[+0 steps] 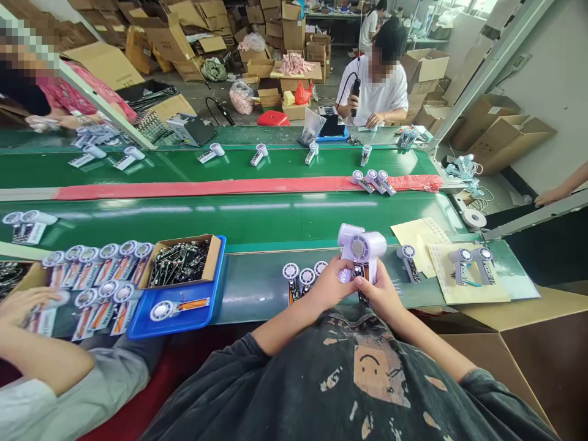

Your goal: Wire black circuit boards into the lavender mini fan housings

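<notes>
In front of my chest, a pale purple handheld fan (371,245) is between my hands, its handle open with circuit board and orange battery showing. My left hand (331,286) closes on the fan's handle from the left, thumb at the board. From the other side my right hand (380,293) grips the same handle, fingers bent around it. A second purple fan body (348,234) shows just behind the first; whether a hand holds it too, I cannot tell. Several opened fans (307,277) lie beside my left hand. Another opened fan (408,262) lies right of my right hand.
Two fans lie on yellowish sheets (466,291) at the right. Left are a blue tray (179,327), a box of circuit boards (212,257) and a co-worker's hand (27,303). Beyond runs a green conveyor (266,220) with fans; across it a person holds a black tool (355,95).
</notes>
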A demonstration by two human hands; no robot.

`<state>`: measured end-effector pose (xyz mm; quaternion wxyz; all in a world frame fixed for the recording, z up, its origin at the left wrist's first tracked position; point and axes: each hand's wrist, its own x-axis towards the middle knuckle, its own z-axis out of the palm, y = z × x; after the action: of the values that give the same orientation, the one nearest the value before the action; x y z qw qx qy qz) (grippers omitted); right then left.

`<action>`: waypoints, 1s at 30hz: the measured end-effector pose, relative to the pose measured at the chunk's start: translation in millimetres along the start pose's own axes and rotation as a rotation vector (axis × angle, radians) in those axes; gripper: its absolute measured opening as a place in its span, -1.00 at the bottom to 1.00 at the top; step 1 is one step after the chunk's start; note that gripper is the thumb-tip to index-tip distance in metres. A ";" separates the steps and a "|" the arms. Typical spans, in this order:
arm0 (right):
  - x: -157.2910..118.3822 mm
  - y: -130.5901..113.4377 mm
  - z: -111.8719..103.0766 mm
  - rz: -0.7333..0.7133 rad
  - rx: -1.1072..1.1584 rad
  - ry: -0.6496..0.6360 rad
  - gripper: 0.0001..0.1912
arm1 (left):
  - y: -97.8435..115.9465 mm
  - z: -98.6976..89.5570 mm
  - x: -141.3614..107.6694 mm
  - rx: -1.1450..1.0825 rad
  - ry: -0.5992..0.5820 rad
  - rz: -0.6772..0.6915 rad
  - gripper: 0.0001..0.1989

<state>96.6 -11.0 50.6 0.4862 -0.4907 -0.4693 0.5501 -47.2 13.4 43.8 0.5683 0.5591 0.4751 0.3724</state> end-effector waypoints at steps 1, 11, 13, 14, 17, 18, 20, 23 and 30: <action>-0.6 -1.4 0.5 0.035 0.074 -0.004 -0.34 | 1.7 1.0 -1.8 -0.002 -0.007 0.013 -0.58; -6.0 -26.1 -22.9 0.269 0.490 -0.373 -0.45 | -1.6 -0.8 0.8 -0.156 0.129 0.119 -0.34; -8.6 -25.6 -24.5 0.320 0.606 -0.463 -0.46 | -8.8 -3.1 4.6 -0.195 0.143 0.103 -0.29; -9.8 -24.6 -24.3 0.349 0.663 -0.531 -0.45 | -12.1 -4.5 5.8 -0.228 0.118 0.080 -0.26; -11.9 -19.5 -20.4 0.428 0.800 -0.762 -0.44 | -19.6 -8.1 4.6 -0.353 -0.108 -0.037 -0.21; -12.0 -17.3 -18.4 0.453 0.833 -0.817 -0.42 | -21.3 -8.2 2.6 -0.396 -0.203 -0.076 -0.19; -11.3 -12.5 -14.9 0.497 0.858 -0.873 -0.40 | -23.3 -5.4 -2.5 -0.481 -0.320 -0.122 -0.18; -10.8 -6.5 -15.2 0.532 0.733 -0.850 -0.37 | -23.1 4.4 -7.6 -0.593 -0.332 -0.130 -0.23; -23.8 -22.7 -38.9 0.121 -0.245 -0.222 -0.55 | -12.5 16.0 2.8 -0.702 -0.078 -0.036 -0.19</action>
<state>138.1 -31.2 72.1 0.3342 -0.5099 -0.5532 0.5677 -32.5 10.4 29.8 0.7499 0.3352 0.3058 0.4814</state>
